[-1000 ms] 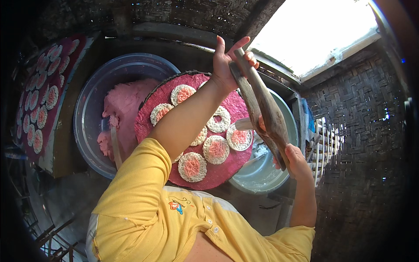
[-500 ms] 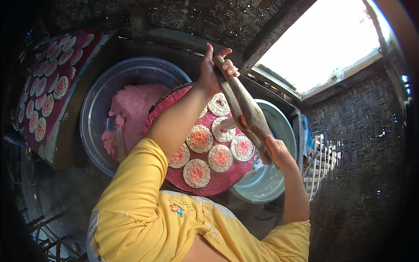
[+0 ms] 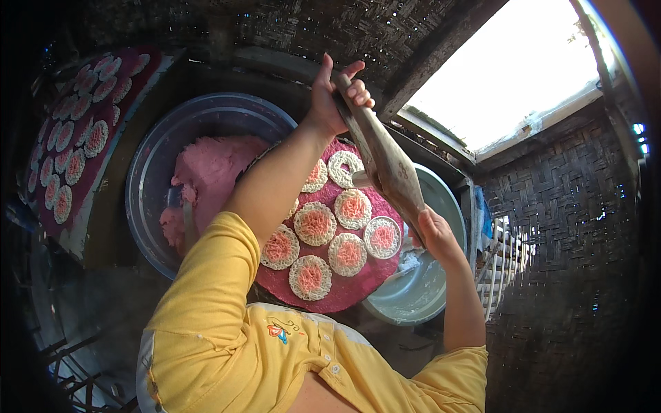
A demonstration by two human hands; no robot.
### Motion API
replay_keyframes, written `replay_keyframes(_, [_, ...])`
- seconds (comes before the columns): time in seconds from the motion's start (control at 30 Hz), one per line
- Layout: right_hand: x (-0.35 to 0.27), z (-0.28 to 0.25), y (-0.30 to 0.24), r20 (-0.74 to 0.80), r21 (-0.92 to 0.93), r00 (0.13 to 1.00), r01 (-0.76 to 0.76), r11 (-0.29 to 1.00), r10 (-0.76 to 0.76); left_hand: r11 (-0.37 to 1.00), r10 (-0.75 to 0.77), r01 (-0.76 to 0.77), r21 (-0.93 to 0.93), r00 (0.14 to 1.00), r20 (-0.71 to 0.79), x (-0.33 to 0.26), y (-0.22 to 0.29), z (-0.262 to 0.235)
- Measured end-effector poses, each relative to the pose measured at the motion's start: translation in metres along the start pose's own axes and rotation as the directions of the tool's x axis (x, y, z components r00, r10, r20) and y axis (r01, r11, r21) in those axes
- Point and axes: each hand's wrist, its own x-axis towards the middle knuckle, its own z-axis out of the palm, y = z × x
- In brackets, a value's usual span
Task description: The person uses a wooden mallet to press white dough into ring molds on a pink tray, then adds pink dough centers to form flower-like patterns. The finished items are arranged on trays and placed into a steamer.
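Note:
My left hand grips the far end of a wooden hand press, thumb and a finger sticking out. My right hand is wrapped round its near end. A short pale tube juts leftward from the press, beside a white lacy dough ring with a bare middle. Below them is a round magenta-covered tray, bearing several lacy white discs with pink centres, such as one disc. A thin pale ring mould surrounds the rightmost disc. My left forearm hides the tray's left part.
Left of the tray stands a large blue-grey basin with pink dough inside. A pale green basin holding white dough sits at right. Further left, a magenta sheet carries more discs. Woven walls and a bright window opening enclose the space.
The press has shifted away from me, its tube moving from the middle lacy ring toward the farther ring. The middle ring now has a pink centre. Both hands kept their grip.

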Motion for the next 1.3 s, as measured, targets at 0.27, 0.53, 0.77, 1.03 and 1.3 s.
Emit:
replay_keyframes(0.27, [0.049,-0.015,-0.012,-0.009,-0.101,0.999,-0.053,0.993,0.053,0.993,0.08,-0.071,0.09,0.992,-0.101,0.019,0.026,-0.006])
replay_keyframes(0.53, [0.059,-0.006,-0.024,-0.078,-0.221,0.996,-0.069,0.973,0.053,0.988,0.15,-0.135,0.071,0.95,-0.274,0.007,0.03,-0.021])
replay_keyframes(0.77, [0.062,-0.004,-0.031,-0.167,-0.375,0.986,-0.083,0.923,0.021,0.982,0.188,-0.182,0.048,0.933,-0.308,0.007,0.026,-0.031])
replay_keyframes(1.03, [0.06,0.019,-0.033,-0.051,-0.171,0.995,0.08,0.982,-0.09,0.992,0.106,-0.108,0.066,0.994,0.034,0.017,0.07,0.007])
replay_keyframes(1.3, [-0.06,0.021,-0.018,-0.134,0.288,0.967,0.248,0.925,-0.218,0.938,-0.113,0.06,0.342,0.984,0.138,-0.03,0.077,0.116])
